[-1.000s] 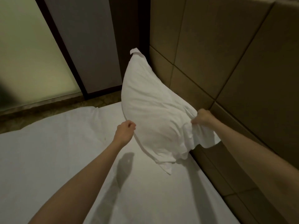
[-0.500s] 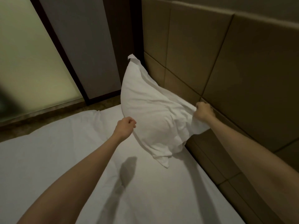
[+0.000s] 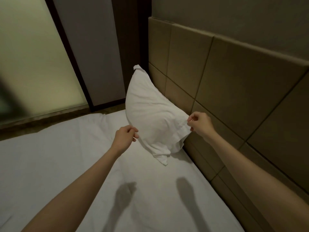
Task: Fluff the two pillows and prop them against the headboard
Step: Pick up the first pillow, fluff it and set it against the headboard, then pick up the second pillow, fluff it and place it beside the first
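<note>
**Pillow stood on end against the headboard, both hands at its edges**

Pillow (image 3: 150,114), white, stands on one lower corner on the white bed sheet (image 3: 66,164), its upper corner pointing up beside the dark door frame (image 3: 132,39). Its far face leans on the padded, panelled headboard (image 3: 234,81), which runs along the right side of the bed. Loose pillowcase fabric hangs crumpled at the bottom and touches the sheet. The left hand (image 3: 124,139) is at the pillow's near edge, fingers curled together with thumb and forefinger meeting at the fabric; whether cloth is actually pinched between them cannot be told. The right hand (image 3: 200,123) is at the edge nearest the headboard, fingertips closed in a pinch on the pillowcase hem. Both forearms are bare and extended. Two shadows of the arms fall on the sheet below. A frosted glass panel (image 3: 33,64) fills the left background. Only one pillow is in view.
</note>
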Demonstrator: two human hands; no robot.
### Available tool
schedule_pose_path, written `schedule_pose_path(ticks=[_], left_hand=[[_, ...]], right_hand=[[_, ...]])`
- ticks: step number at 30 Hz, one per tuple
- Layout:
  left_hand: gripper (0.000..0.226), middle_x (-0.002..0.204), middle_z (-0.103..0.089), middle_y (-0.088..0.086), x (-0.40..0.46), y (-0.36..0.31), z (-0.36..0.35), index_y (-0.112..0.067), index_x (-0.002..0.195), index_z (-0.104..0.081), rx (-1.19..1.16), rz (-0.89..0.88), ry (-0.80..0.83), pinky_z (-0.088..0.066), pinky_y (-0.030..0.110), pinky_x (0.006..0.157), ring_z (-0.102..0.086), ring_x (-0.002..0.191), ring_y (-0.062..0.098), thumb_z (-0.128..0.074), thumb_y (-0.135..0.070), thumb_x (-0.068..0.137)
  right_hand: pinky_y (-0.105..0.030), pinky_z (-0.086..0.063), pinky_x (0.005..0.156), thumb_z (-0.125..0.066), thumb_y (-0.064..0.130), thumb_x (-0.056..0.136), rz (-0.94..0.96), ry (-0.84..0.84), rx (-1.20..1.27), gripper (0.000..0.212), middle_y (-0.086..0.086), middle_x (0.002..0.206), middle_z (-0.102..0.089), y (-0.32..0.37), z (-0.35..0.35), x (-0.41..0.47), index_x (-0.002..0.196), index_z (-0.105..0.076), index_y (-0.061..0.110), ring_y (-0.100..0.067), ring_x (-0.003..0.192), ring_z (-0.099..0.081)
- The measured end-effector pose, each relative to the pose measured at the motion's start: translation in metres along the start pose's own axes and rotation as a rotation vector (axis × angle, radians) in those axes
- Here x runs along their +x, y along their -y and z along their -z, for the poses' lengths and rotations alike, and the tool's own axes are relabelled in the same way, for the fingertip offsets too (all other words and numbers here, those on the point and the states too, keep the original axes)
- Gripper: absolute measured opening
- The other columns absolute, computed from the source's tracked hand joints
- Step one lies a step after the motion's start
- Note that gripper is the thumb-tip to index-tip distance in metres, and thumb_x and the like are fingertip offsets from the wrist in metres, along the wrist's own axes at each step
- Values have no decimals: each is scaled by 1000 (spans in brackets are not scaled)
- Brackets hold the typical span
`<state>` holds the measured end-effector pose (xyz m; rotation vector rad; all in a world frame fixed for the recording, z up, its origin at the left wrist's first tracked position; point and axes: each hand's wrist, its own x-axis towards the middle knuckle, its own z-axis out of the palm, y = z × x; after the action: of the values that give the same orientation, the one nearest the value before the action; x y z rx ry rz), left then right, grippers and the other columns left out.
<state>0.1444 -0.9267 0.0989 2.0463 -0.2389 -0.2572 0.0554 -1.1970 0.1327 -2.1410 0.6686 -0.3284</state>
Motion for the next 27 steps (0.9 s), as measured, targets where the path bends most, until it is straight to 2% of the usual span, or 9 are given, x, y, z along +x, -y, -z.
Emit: schedule_pose_path(ticks=[3, 5, 8, 11, 13, 16, 22, 27], left_hand=[[29, 78, -70, 3, -44, 10, 14, -12, 94, -69, -75, 19, -9, -51, 33, 76, -64, 69, 17, -40, -14, 93], [29, 79, -71, 4, -73, 20, 27, -15, 91, -69, -122, 36, -22, -52, 34, 79, -64, 70, 17, -40, -14, 92], [28, 77, -71, 2, -114, 39, 48, -18, 88, -70, -176, 43, -38, -52, 33, 77, -64, 67, 14, -42, -15, 91], [28, 75, -71, 1, -158, 64, 75, -18, 86, -71, -218, 47, -44, -51, 24, 70, -63, 61, 7, -44, -14, 90], [28, 75, -70, 2, -186, 82, 92, -17, 85, -70, -235, 59, -35, -49, 19, 66, -63, 60, 7, -44, -12, 90], [28, 75, -70, 3, -228, 112, 120, -16, 85, -70, -236, 90, -30, -48, 21, 68, -63, 64, 13, -43, -10, 90], [29, 71, -70, 1, -283, 154, 150, -16, 84, -70, -256, 138, -23, -50, 21, 68, -62, 61, 10, -43, -9, 91], [30, 69, -67, 2, -330, 190, 166, -16, 82, -70, -298, 231, -69, -48, 21, 66, -60, 60, 13, -42, -7, 90]], right_hand=[[-33, -49, 57, -60, -4, 79, -9, 27, 173, 11, -8, 64, -58, 9, -11, -55, 73, -61, 6, -14, 50, -57], [-27, -46, 51, -59, -7, 78, -11, 21, 279, 16, -6, 59, -54, 17, -20, -90, 69, -59, 7, -9, 43, -53], [-25, -43, 48, -58, -10, 78, -14, 43, 350, 20, -7, 57, -53, 26, -34, -139, 69, -57, 7, -9, 41, -52], [-26, -40, 48, -59, -10, 77, -29, 52, 400, 21, -6, 55, -52, 36, -54, -192, 68, -57, 9, -8, 40, -51], [-25, -38, 46, -61, -7, 77, -42, 67, 412, 20, -4, 55, -52, 39, -68, -225, 68, -57, 10, -10, 43, -52], [-25, -40, 50, -62, -3, 78, -70, 104, 417, 17, -3, 58, -53, 43, -97, -282, 71, -59, 11, -11, 47, -55], [-24, -45, 54, -64, -2, 77, -140, 122, 458, 16, -2, 68, -62, 46, -136, -350, 70, -60, 12, -11, 54, -61], [-24, -45, 56, -63, -1, 78, -185, 196, 421, 14, -3, 70, -62, 46, -163, -390, 73, -60, 11, -14, 58, -62]])
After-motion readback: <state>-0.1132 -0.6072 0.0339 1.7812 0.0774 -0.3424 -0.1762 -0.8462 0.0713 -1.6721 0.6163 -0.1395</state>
